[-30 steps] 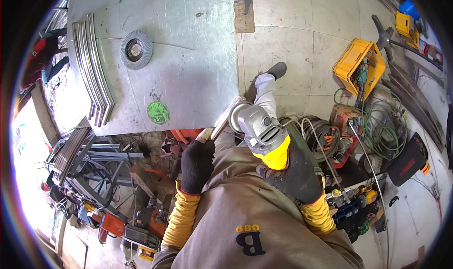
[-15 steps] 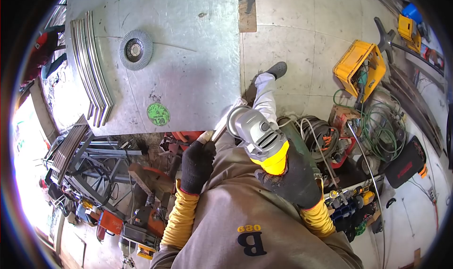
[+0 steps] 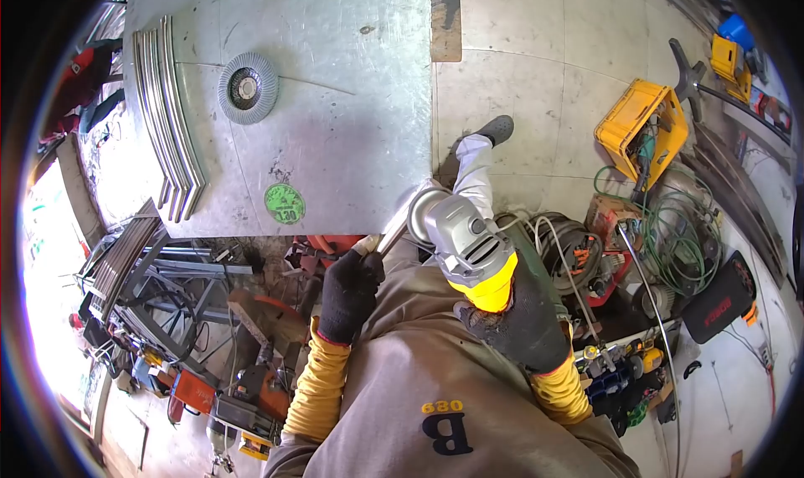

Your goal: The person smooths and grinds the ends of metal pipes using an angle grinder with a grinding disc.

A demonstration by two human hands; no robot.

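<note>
In a dark glove, my left hand (image 3: 352,298) is closed around the near end of a shiny metal bar (image 3: 395,230) by the table's corner. My gloved right hand (image 3: 523,323) grips the yellow body of a silver-headed angle grinder (image 3: 465,239). The grinder's round front end lies right at the bar, and its disc face is mostly hidden. On the metal-topped table (image 3: 352,160) lie a round grinding wheel (image 3: 249,87) with pleated edges and several bent metal bars (image 3: 170,126). A green round sticker (image 3: 285,203) marks the tabletop.
Steel frames and long bars (image 3: 126,260) crowd the lower left. Coiled hoses (image 3: 569,248), a green cable (image 3: 682,243) and tools fill the floor at right. Beyond them stands a yellow crate (image 3: 641,134). A person in dark clothing (image 3: 79,84) is at the far left.
The view has shifted slightly, so the table sits a little further right. The grinder and bar have moved slightly in the picture; both hands keep their grip.
</note>
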